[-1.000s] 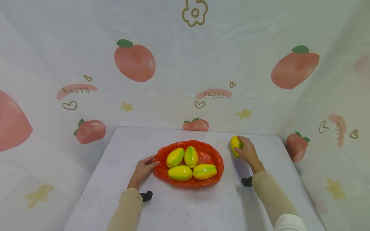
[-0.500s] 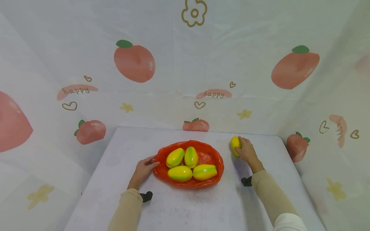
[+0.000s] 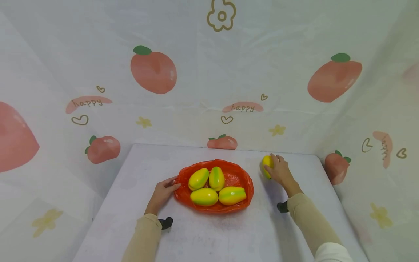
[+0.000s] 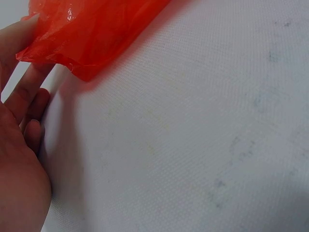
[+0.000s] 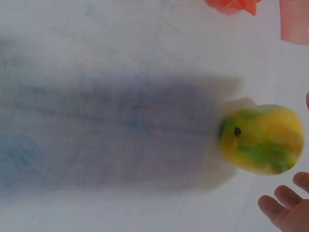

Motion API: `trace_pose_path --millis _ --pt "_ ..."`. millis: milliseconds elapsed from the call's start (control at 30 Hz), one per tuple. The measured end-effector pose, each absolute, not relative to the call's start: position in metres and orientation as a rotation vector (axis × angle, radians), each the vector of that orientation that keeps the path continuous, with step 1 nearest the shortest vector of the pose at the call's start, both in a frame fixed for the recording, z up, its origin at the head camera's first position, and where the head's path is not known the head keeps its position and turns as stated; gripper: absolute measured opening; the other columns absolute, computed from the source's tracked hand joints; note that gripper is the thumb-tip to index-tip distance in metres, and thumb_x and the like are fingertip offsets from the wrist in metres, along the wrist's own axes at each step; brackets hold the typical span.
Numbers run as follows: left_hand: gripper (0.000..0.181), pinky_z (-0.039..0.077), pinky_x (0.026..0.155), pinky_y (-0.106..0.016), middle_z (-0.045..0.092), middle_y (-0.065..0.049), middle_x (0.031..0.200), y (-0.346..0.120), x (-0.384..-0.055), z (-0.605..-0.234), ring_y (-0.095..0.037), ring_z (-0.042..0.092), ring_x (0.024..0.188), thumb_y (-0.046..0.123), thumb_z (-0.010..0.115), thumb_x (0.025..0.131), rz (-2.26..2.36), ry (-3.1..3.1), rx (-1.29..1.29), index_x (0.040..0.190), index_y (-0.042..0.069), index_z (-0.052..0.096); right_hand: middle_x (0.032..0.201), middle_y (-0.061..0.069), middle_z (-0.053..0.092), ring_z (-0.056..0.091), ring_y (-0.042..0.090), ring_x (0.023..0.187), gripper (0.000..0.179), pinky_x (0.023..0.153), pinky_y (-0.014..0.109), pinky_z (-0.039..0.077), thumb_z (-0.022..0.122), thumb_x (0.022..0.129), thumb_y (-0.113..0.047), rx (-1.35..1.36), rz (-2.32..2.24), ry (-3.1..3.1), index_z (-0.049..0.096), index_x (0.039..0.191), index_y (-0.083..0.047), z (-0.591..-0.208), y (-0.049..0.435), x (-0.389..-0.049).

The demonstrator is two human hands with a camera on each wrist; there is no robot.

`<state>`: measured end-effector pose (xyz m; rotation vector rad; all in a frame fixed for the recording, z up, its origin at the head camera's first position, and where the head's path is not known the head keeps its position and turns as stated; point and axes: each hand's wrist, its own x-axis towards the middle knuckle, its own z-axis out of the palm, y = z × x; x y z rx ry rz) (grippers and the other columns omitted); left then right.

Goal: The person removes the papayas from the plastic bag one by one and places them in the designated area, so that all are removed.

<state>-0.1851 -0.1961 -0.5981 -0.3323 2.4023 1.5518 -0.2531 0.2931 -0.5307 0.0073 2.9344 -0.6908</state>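
Observation:
An oval red plastic bag (image 3: 234, 178) lies spread on the table with a crumpled raised rim. In it sit several glossy yellow-and-green fruits (image 3: 204, 197) that look like papayas. My left hand (image 3: 162, 193) pinches the bag's left edge; in the left wrist view the thumb is over the plastic (image 4: 104, 34) and fingers are beneath it. One more such fruit (image 3: 266, 168) lies on the table at the back right. Beside it is my right hand (image 3: 280, 171). Its fingers (image 5: 273, 208) are spread and apart from the fruit in the right wrist view, where the thumb is mostly cut off.
The white table (image 3: 209, 236) ends at a printed cloth backdrop (image 3: 196, 120), which also hangs at both sides. Black wrist mounts (image 3: 166, 222) stick out under the forearms. In the right wrist view a bit of the red bag shows at the top.
My right hand has loosened from the single fruit and shifted slightly to the right, its fingers lifting. The fruit stays about where it was. My left hand has not visibly moved.

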Motion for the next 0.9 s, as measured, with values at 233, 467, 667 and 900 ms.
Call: trace_pose_path --millis 233,467,667,900 --pt "0.063 0.041 0.118 -0.056 0.058 -0.012 0.149 -0.197 -0.185 -0.598 -0.034 0.049 0.142 0.050 0.072 0.091 1.563 2.414 -0.318 0.146 0.022 0.058 0.160 0.037 0.017 0.026 0.063 0.140 0.083 0.112 0.076 0.033 0.053 0.101 -0.051 -0.030 -0.571 2.948 0.022 0.160 -0.002 -0.529 0.289 -0.249" --pt "0.062 0.042 0.118 -0.055 0.058 -0.012 0.149 -0.196 -0.185 -0.599 -0.033 0.049 0.142 0.049 0.072 0.092 1.573 2.406 -0.319 0.146 0.023 0.058 0.162 0.037 0.015 0.020 0.065 0.145 0.090 0.117 0.079 0.018 0.047 0.098 -0.064 -0.081 -0.401 2.996 0.020 0.162 -0.006 -0.525 0.283 -0.244" --pt "0.059 0.042 0.118 -0.054 0.060 -0.012 0.146 -0.196 -0.185 -0.600 -0.033 0.050 0.140 0.045 0.071 0.093 1.576 2.422 -0.303 0.146 0.021 0.058 0.165 0.036 0.009 0.012 0.066 0.147 0.094 0.116 0.082 0.009 0.047 0.096 -0.068 -0.112 -0.311 3.009 0.017 0.163 -0.009 -0.519 0.279 -0.239" --pt "0.059 0.042 0.118 -0.054 0.059 -0.012 0.147 -0.196 -0.185 -0.597 -0.034 0.049 0.140 0.044 0.071 0.094 1.569 2.409 -0.312 0.146 0.021 0.058 0.169 0.030 0.000 0.003 0.063 0.151 0.099 0.116 0.081 0.002 0.046 0.092 -0.075 -0.112 -0.280 2.990 0.015 0.164 -0.014 -0.514 0.271 -0.238"
